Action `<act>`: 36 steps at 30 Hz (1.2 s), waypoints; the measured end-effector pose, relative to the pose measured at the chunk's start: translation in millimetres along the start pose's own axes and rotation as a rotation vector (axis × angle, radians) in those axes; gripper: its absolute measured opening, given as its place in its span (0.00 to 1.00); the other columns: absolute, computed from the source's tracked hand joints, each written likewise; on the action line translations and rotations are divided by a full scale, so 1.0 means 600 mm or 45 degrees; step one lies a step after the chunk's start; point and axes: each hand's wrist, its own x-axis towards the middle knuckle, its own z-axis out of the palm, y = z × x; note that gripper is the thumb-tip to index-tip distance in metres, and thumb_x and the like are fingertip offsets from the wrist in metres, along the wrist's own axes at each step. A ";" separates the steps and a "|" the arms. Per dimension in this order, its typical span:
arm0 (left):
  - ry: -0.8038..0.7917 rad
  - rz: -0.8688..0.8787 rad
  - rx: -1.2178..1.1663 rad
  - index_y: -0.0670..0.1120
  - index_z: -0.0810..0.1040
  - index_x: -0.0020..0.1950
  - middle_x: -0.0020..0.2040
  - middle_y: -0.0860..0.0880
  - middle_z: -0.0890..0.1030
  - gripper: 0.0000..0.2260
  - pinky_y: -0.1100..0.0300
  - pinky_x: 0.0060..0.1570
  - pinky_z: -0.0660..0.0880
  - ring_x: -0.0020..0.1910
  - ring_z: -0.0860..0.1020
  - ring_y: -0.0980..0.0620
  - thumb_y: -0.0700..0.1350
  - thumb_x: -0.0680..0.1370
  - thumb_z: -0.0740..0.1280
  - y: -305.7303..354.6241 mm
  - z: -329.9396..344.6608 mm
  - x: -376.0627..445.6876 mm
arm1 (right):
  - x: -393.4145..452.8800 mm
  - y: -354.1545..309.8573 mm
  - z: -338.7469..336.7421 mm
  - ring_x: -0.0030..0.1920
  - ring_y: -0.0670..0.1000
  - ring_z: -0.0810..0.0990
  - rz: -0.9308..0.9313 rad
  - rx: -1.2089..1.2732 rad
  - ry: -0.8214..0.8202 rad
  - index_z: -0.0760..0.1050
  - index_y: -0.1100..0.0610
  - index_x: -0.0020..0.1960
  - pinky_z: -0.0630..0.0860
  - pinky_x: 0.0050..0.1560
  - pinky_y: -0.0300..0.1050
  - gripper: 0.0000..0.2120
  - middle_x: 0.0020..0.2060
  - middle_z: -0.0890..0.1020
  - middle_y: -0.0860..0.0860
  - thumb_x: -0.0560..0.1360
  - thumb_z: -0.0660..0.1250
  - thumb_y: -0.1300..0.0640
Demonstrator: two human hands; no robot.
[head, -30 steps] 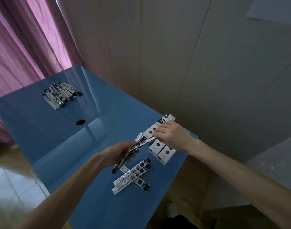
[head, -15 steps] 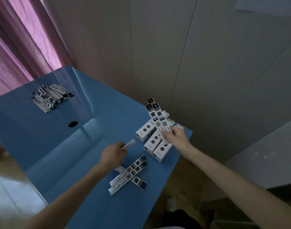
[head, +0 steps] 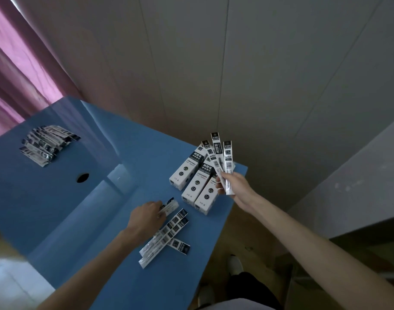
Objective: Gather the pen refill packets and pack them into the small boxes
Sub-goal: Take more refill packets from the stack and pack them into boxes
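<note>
Three small white-and-black boxes [head: 194,183] lie side by side near the blue table's right edge. My right hand [head: 232,186] is raised over them, shut on a fan of three narrow refill packets [head: 218,156] that stand upright. My left hand [head: 144,217] rests low on the table, its fingers pinching one refill packet [head: 170,204] that lies flat. Beside that hand several loose packets [head: 167,234] lie crossed on the table. A bigger pile of packets [head: 46,142] sits at the far left corner.
The blue table [head: 79,209] has a round cable hole [head: 82,177] in its middle. Its right edge runs close to the boxes. A panelled wall stands behind, a pink curtain [head: 19,70] at the left, and the floor and a shoe show below right.
My right hand has lifted its packets upright above the boxes. My left hand dropped to the table and took hold of a single packet near the loose ones.
</note>
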 end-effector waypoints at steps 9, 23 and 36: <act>0.078 0.052 0.515 0.47 0.79 0.53 0.49 0.49 0.82 0.16 0.57 0.42 0.70 0.50 0.81 0.48 0.57 0.83 0.58 0.048 -0.058 0.036 | 0.021 -0.016 -0.017 0.33 0.46 0.75 -0.047 -0.014 0.002 0.74 0.60 0.60 0.77 0.40 0.42 0.11 0.34 0.76 0.48 0.86 0.60 0.54; 0.148 0.171 0.200 0.47 0.73 0.60 0.48 0.49 0.82 0.20 0.55 0.39 0.70 0.45 0.80 0.46 0.62 0.79 0.63 0.187 -0.084 0.148 | 0.045 -0.088 -0.054 0.46 0.47 0.80 -0.119 -0.184 0.077 0.81 0.59 0.59 0.76 0.54 0.45 0.14 0.46 0.83 0.50 0.84 0.63 0.51; 0.258 0.056 -0.152 0.51 0.72 0.65 0.50 0.51 0.83 0.22 0.55 0.39 0.74 0.41 0.79 0.48 0.60 0.77 0.67 0.159 -0.107 0.109 | 0.081 -0.106 -0.022 0.61 0.63 0.79 -0.255 -0.360 0.223 0.73 0.69 0.59 0.75 0.66 0.54 0.28 0.59 0.80 0.66 0.81 0.64 0.42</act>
